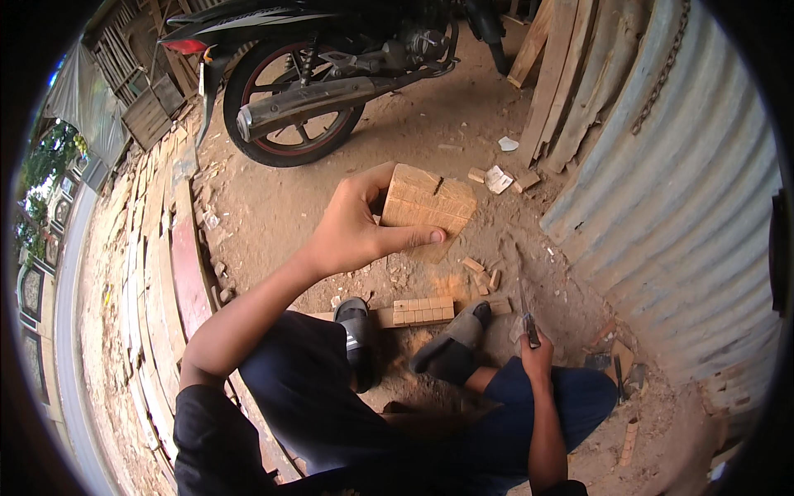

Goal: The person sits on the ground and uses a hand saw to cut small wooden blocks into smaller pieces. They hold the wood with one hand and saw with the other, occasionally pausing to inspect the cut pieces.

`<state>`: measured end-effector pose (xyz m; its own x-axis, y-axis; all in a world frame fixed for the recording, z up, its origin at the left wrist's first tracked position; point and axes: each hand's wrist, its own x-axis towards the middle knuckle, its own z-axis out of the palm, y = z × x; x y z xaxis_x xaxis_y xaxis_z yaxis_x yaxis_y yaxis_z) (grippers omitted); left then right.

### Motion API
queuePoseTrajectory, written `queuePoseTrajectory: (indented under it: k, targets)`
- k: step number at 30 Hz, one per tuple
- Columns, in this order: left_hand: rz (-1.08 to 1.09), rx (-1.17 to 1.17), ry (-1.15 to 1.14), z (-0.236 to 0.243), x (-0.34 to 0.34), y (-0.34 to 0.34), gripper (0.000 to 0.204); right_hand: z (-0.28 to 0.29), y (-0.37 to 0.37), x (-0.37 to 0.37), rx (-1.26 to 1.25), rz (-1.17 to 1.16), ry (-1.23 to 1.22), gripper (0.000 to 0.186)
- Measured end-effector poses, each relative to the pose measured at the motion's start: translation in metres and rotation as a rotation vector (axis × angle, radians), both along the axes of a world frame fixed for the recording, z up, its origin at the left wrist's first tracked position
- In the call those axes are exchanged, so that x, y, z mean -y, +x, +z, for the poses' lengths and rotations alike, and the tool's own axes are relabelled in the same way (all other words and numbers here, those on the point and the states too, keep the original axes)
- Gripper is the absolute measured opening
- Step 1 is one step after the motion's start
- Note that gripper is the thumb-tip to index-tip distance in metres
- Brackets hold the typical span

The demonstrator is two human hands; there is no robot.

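Above the dirt ground [438,116], the left hand [356,223] pinches a notched wooden block [430,202] between thumb and fingers, probably to expose its broad face; the right hand [538,357] grips a long tool [532,332] by its handle. Small blocks [423,311] rest on a board [500,307] between the feet [356,335], perhaps for steadiness. No container is discernible.

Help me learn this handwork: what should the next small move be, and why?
Probably lower the wooden block toward the plank below, because the left hand holds it raised while the right hand holds a long thin tool apart from it.
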<state>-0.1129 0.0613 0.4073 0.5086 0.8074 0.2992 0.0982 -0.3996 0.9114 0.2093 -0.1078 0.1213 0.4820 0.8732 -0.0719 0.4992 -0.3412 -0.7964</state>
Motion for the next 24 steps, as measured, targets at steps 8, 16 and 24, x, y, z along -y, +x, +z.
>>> queuePoseTrajectory:
  k: [8,16,24]
  targets:
    - [0.005,-0.037,-0.122,0.0,-0.007,0.001,0.05,0.003,-0.002,-0.001,-0.031,0.008,-0.034,0.028]
    - [0.026,-0.115,-0.146,-0.006,-0.014,0.001,0.05,0.0,0.001,0.002,-0.006,0.019,-0.026,0.027]
    - [-0.034,-0.225,-0.243,-0.017,-0.018,0.002,0.051,-0.014,-0.001,0.002,0.031,0.059,0.06,0.025]
